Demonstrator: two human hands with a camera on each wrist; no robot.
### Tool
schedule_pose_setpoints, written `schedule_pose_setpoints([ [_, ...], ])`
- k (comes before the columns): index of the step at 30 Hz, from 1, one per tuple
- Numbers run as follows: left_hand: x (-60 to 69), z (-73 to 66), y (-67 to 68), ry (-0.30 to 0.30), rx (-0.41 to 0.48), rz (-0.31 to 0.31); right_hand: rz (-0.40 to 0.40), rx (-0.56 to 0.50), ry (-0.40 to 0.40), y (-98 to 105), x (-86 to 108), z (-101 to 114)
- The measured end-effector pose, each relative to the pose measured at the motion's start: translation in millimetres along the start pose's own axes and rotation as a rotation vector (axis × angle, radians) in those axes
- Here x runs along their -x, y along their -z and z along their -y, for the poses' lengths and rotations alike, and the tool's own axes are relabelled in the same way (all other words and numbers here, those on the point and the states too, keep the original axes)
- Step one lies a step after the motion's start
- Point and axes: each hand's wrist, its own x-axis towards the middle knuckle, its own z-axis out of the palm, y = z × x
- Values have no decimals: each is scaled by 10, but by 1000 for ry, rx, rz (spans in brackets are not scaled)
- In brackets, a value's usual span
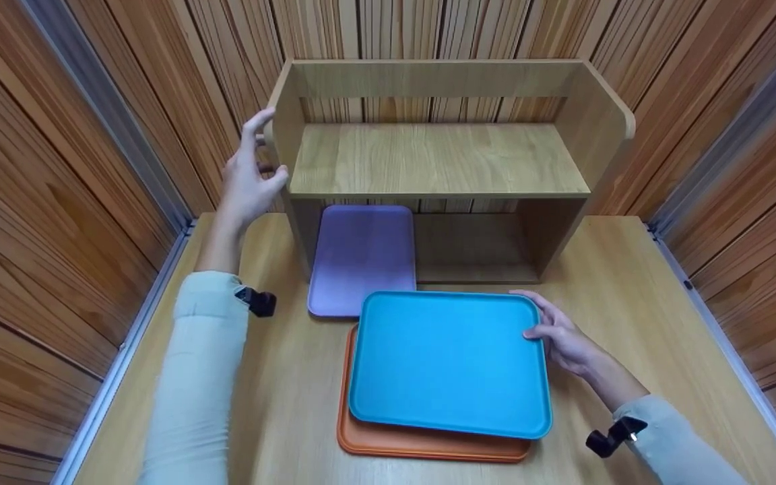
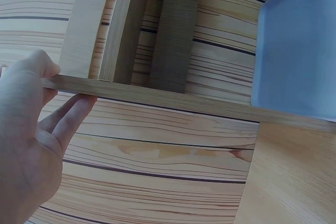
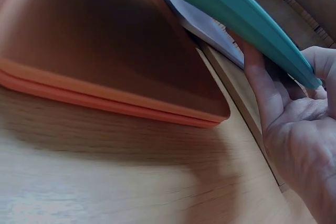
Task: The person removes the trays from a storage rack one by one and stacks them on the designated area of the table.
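Observation:
My right hand grips a blue tray by its right edge, thumb on top and fingers underneath. The right wrist view shows this tray tilted and raised over a stack of orange trays. At the left of a wooden shelf unit, my left hand pinches the front edge of the side panel. The left wrist view has the thumb and fingers on either side of that panel. A purple tray lies in the lower left compartment, its front end sticking out past the shelf.
The shelf unit stands at the back of a wooden table, against a wood-plank wall. Plank walls also rise at both sides. The orange trays lie on the table in front of the shelf, mostly covered by the blue tray.

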Motion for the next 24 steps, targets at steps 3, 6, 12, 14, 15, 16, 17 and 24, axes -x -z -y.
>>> schedule_pose_setpoints([
  [3,-1,1,-1,-2,3,-6,3,21,-3,-3,9,-45],
  [6,-6,-1,-4,-5,6,-15,8,43,-12,-2,23,-88],
  [12,-25,-9,-34,-4,11,-6,4,67,-37,-13,55,-154],
  [14,-26,-10,-36,-1,11,-3,-2,68,-57,-27,49,-170],
  [15,-25,-11,-35,3,13,-3,-5,69,-69,-38,45,-174],
  [16,-23,-12,-34,6,12,-2,-8,69,-83,-46,40,-180],
  [17,-20,-12,-33,9,10,0,-8,67,-95,-56,36,-183],
  [24,-1,-13,-9,17,-9,2,10,74,-131,-133,-18,-180],
])
